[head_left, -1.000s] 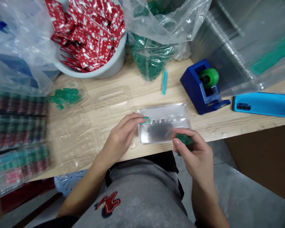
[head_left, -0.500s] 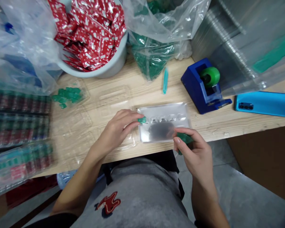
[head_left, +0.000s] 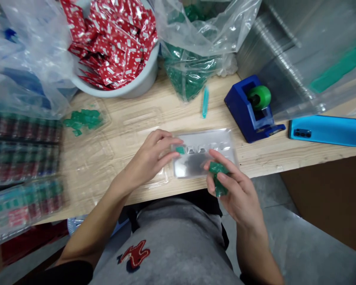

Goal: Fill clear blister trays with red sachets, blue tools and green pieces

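A clear plastic tray [head_left: 195,168] with a row of small recesses lies near the table's front edge. One green piece [head_left: 180,150] sits in its leftmost recess. My left hand [head_left: 154,156] is at the tray's left end, its thumb and fingertips apart beside that piece and holding nothing. Over the tray's right front corner, my right hand [head_left: 233,182] is curled around several green pieces [head_left: 218,170], which show between its thumb and fingers.
Behind stand a tub [head_left: 115,93] of red packets and a bag [head_left: 190,75] of green pieces. A blue tape dispenser [head_left: 246,111] and phone [head_left: 332,130] are right. Stacked filled packs [head_left: 20,162] and loose green pieces [head_left: 83,120] lie left.
My left fingers have opened and let go of the green piece, which now rests in the tray. My right hand has moved left and turned, showing more of its green pieces.
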Demonstrator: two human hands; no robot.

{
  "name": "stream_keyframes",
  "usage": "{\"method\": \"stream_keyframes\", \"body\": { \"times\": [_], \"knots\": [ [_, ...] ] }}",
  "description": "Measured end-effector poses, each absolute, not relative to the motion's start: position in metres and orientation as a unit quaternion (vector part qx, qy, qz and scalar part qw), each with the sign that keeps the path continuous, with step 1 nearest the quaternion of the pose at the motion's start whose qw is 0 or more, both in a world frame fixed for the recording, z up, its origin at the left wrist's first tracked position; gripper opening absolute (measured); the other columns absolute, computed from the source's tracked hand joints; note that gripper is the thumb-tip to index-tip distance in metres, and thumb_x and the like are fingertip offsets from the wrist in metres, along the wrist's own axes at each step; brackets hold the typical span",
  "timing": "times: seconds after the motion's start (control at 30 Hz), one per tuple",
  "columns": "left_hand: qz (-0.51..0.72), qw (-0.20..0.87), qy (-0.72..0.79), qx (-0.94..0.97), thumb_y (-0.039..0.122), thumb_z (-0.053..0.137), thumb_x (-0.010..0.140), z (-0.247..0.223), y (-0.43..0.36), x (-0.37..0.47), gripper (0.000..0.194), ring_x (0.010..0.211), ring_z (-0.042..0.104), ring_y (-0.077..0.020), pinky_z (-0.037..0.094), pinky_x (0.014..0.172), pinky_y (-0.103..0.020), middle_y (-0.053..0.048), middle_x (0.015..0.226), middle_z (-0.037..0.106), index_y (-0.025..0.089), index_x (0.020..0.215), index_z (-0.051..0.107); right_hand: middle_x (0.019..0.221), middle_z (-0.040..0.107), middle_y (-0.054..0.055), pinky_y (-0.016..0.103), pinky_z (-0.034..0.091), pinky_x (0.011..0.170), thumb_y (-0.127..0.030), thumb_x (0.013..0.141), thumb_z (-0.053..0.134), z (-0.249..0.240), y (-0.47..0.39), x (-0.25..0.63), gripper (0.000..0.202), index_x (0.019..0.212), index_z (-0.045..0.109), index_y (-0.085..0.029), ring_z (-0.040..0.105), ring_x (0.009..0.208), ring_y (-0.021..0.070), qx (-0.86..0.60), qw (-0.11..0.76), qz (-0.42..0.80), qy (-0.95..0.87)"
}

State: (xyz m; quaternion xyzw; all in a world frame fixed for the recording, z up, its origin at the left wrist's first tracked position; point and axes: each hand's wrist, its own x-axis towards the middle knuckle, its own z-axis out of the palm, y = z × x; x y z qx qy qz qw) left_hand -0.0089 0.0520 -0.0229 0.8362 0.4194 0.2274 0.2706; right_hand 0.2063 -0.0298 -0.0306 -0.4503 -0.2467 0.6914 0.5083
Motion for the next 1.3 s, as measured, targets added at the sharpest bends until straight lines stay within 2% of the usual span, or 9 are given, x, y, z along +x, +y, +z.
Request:
{"method": "stream_keyframes", "body": {
  "times": [0.13, 0.3, 0.4, 0.5, 0.63, 0.8, 1.0, 1.13, 1.3],
  "knots": [
    [0.28, 0.323, 0.412, 0.804, 0.013, 0.055, 0.093, -0.003, 0.034, -0.001, 0.018, 0.087, 0.063, -0.0119, 0.051, 0.078, -0.024, 0.0, 0.094, 0.066, 0.023, 0.105, 0.063, 0.096, 0.065, -0.002, 0.018, 0.046, 0.05, -0.026, 0.085, 0.069, -0.027, -0.03, 0.198, 0.033, 0.117, 0.066, -0.034, 0.055, 0.053, 0.0029, -0.44, 0.531, 0.671, -0.273],
    [0.275, 0.337, 0.372, 0.82, 0.02, 0.061, 0.091, 0.014, 0.016, 0.015, 0.021, 0.094, 0.062, -0.0122, 0.052, 0.081, -0.023, -0.003, 0.099, 0.065, 0.02, 0.112, 0.06, 0.074, 0.064, -0.007, 0.014, 0.047, 0.049, -0.024, 0.083, 0.072, -0.02, -0.03, 0.191, 0.017, 0.098, 0.068, -0.029, 0.055, 0.052, 0.0034, -0.444, 0.534, 0.653, -0.302],
    [0.269, 0.3, 0.37, 0.837, 0.02, 0.062, 0.09, 0.016, 0.011, 0.019, 0.026, 0.099, 0.061, -0.0133, 0.051, 0.087, -0.025, -0.006, 0.104, 0.063, 0.018, 0.116, 0.058, 0.077, 0.065, -0.007, 0.014, 0.048, 0.049, -0.023, 0.08, 0.075, -0.017, -0.031, 0.187, 0.017, 0.093, 0.068, -0.029, 0.056, 0.052, 0.0031, -0.447, 0.55, 0.633, -0.312],
    [0.257, 0.291, 0.375, 0.842, 0.017, 0.058, 0.092, 0.015, 0.01, 0.019, 0.028, 0.103, 0.06, -0.0138, 0.05, 0.09, -0.025, -0.007, 0.108, 0.062, 0.017, 0.12, 0.055, 0.087, 0.068, -0.006, 0.015, 0.052, 0.059, -0.021, 0.076, 0.078, -0.016, -0.032, 0.186, 0.021, 0.093, 0.067, -0.029, 0.063, 0.068, 0.0056, -0.473, 0.555, 0.58, -0.363],
    [0.264, 0.359, 0.359, 0.82, 0.014, 0.057, 0.092, 0.012, 0.009, 0.016, 0.023, 0.103, 0.06, -0.0131, 0.05, 0.09, -0.025, -0.005, 0.106, 0.062, 0.019, 0.114, 0.055, 0.096, 0.069, -0.004, 0.019, 0.053, 0.079, -0.018, 0.08, 0.076, -0.019, -0.036, 0.192, 0.026, 0.101, 0.066, -0.03, 0.066, 0.09, 0.0086, -0.479, 0.531, 0.514, -0.474],
    [0.29, 0.446, 0.355, 0.768, 0.011, 0.058, 0.09, 0.003, 0.003, 0.019, 0.018, 0.1, 0.061, -0.011, 0.05, 0.088, -0.023, -0.003, 0.103, 0.062, 0.021, 0.104, 0.053, 0.085, 0.068, -0.005, 0.02, 0.051, 0.071, -0.025, 0.08, 0.076, -0.022, -0.038, 0.202, 0.021, 0.097, 0.064, -0.027, 0.064, 0.078, 0.0094, -0.481, 0.493, 0.48, -0.544],
    [0.287, 0.387, 0.382, 0.789, 0.013, 0.056, 0.091, -0.004, 0.002, 0.02, 0.026, 0.099, 0.06, -0.0136, 0.049, 0.086, -0.027, -0.004, 0.105, 0.063, 0.021, 0.115, 0.051, 0.07, 0.061, -0.004, 0.019, 0.044, 0.05, -0.033, 0.083, 0.07, -0.022, -0.032, 0.197, 0.017, 0.081, 0.06, -0.021, 0.053, 0.054, 0.0066, -0.54, 0.422, 0.572, -0.451],
    [0.226, 0.295, 0.369, 0.852, 0.017, 0.056, 0.093, -0.006, 0.018, 0.016, 0.018, 0.096, 0.06, -0.0156, 0.044, 0.087, -0.032, -0.003, 0.102, 0.067, 0.021, 0.111, 0.056, 0.076, 0.061, -0.004, 0.018, 0.042, 0.046, -0.037, 0.085, 0.066, -0.027, -0.028, 0.189, 0.019, 0.092, 0.061, -0.02, 0.049, 0.048, 0.0041, -0.542, 0.407, 0.62, -0.394],
    [0.192, 0.246, 0.382, 0.87, 0.03, 0.054, 0.096, -0.02, 0.05, 0.015, 0.019, 0.095, 0.06, -0.0178, 0.039, 0.088, -0.036, -0.003, 0.099, 0.071, 0.021, 0.109, 0.063, 0.079, 0.062, -0.003, 0.02, 0.045, 0.047, -0.037, 0.086, 0.064, -0.031, -0.027, 0.192, 0.045, 0.127, 0.056, -0.02, 0.052, 0.047, 0.0044, -0.57, 0.403, 0.597, -0.395]
  ]
}}
